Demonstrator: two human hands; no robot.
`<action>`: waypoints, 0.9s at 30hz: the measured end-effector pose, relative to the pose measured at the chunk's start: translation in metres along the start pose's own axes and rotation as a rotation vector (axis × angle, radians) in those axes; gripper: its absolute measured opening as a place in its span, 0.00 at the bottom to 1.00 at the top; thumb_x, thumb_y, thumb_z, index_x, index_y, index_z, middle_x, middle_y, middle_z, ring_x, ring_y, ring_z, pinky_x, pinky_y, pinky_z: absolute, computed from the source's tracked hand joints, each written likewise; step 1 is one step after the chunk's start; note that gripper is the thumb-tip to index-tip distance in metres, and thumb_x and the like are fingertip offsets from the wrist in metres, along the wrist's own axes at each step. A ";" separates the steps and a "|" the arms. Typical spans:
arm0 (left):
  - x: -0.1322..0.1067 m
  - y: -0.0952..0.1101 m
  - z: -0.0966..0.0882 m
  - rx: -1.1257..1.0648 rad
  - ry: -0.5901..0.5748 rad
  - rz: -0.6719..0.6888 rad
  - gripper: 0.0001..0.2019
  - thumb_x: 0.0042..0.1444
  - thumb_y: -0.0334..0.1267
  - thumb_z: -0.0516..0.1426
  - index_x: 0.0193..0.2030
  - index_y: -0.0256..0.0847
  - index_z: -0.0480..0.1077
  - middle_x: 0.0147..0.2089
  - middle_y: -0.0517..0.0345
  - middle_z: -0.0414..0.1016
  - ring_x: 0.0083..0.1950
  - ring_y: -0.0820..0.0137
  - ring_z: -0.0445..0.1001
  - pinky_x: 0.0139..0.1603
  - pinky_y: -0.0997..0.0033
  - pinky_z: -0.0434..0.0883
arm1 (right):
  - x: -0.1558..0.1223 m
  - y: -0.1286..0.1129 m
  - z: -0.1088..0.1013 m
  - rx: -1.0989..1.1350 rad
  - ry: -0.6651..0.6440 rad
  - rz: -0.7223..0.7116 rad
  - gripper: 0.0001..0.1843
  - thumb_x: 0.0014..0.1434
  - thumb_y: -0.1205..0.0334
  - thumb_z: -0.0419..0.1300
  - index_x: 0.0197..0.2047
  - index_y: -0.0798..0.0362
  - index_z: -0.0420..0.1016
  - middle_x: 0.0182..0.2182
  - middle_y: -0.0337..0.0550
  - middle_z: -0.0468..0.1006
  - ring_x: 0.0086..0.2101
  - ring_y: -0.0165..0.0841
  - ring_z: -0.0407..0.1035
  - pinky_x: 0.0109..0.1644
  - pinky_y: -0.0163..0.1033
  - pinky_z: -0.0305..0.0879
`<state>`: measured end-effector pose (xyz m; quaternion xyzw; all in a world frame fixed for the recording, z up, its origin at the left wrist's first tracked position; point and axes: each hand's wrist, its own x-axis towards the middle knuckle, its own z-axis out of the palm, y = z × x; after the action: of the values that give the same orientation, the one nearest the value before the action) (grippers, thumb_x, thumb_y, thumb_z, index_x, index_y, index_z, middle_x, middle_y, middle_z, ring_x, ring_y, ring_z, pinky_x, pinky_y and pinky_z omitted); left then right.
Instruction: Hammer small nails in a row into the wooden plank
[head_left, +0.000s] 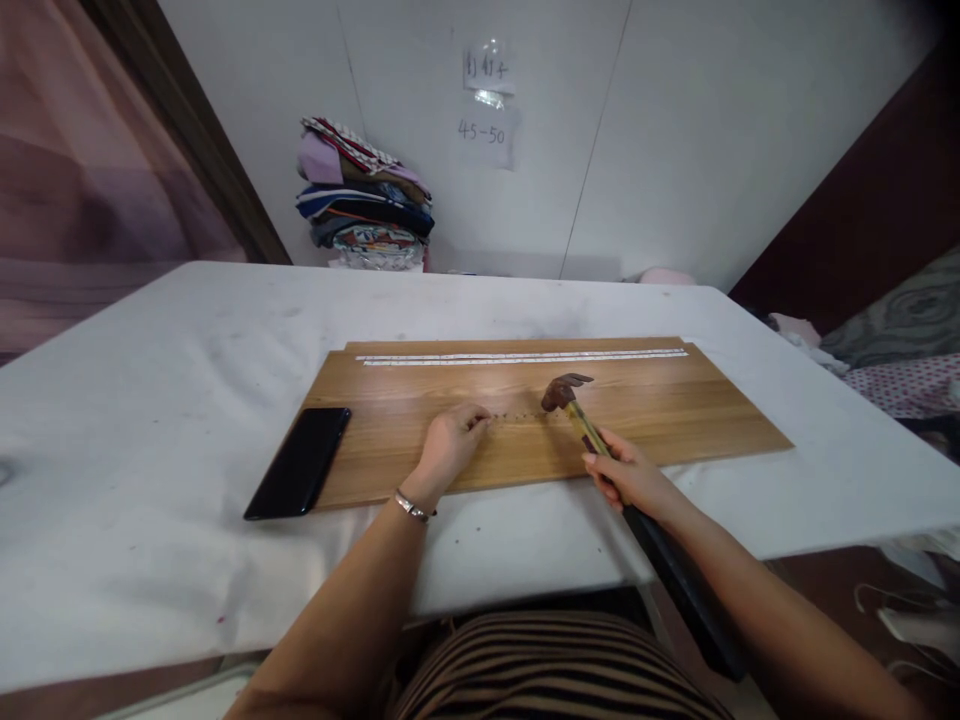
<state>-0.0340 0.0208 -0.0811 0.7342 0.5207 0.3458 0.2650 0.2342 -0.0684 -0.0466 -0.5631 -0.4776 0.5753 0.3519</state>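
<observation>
My right hand (619,470) is wrapped round the handle of a claw hammer (592,437), whose rusty brown head is raised over the wooden board (420,385). Along the middle of the board runs a row of small dark nails (517,415). At the left end of that row, the thumb and forefinger of my left hand (452,438) pinch a small nail, mostly hidden by the fingertips. The hammer head is apart from my left fingers, to their right. Two thin white measuring strips (525,358) lie along the board's far edge.
A black phone (300,465) lies at the board's left end, partly on the white-covered table (165,400). Folded clothes (367,195) are stacked at the back by the wall. Handwritten paper notes (486,132) are taped to the wall. A pink curtain (97,160) hangs on the left.
</observation>
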 end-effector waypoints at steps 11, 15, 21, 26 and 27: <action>0.001 -0.002 0.000 -0.008 0.027 0.089 0.09 0.60 0.37 0.55 0.39 0.42 0.78 0.41 0.56 0.82 0.43 0.67 0.77 0.48 0.68 0.72 | 0.000 0.002 0.001 0.004 -0.018 0.026 0.22 0.56 0.53 0.61 0.51 0.49 0.62 0.17 0.25 0.61 0.13 0.23 0.51 0.13 0.29 0.53; 0.001 -0.001 0.000 -0.020 -0.002 0.049 0.10 0.61 0.37 0.55 0.41 0.42 0.78 0.44 0.55 0.82 0.45 0.67 0.78 0.50 0.67 0.72 | 0.000 0.001 0.000 -0.011 -0.009 0.023 0.19 0.57 0.53 0.60 0.49 0.49 0.63 0.17 0.25 0.62 0.12 0.23 0.52 0.13 0.29 0.53; 0.001 -0.005 0.004 -0.048 -0.002 -0.045 0.13 0.58 0.34 0.55 0.48 0.40 0.77 0.46 0.53 0.82 0.44 0.66 0.79 0.50 0.66 0.74 | -0.001 -0.003 -0.001 -0.018 0.004 0.010 0.16 0.57 0.55 0.60 0.47 0.49 0.64 0.17 0.26 0.62 0.12 0.23 0.53 0.13 0.29 0.52; 0.002 -0.005 0.004 -0.065 -0.033 -0.075 0.15 0.57 0.32 0.55 0.50 0.39 0.76 0.46 0.53 0.81 0.46 0.66 0.79 0.52 0.66 0.74 | -0.001 -0.002 -0.001 -0.009 -0.007 0.008 0.16 0.57 0.55 0.60 0.47 0.49 0.64 0.17 0.25 0.61 0.12 0.22 0.52 0.13 0.29 0.52; 0.002 -0.005 0.004 -0.061 -0.039 -0.078 0.15 0.57 0.32 0.55 0.50 0.39 0.76 0.47 0.53 0.81 0.46 0.66 0.79 0.52 0.65 0.74 | -0.001 -0.001 0.000 -0.010 -0.008 0.008 0.16 0.57 0.54 0.60 0.46 0.49 0.64 0.17 0.25 0.61 0.12 0.22 0.52 0.13 0.29 0.52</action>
<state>-0.0333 0.0239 -0.0866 0.7116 0.5327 0.3365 0.3108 0.2346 -0.0688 -0.0453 -0.5643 -0.4796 0.5767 0.3449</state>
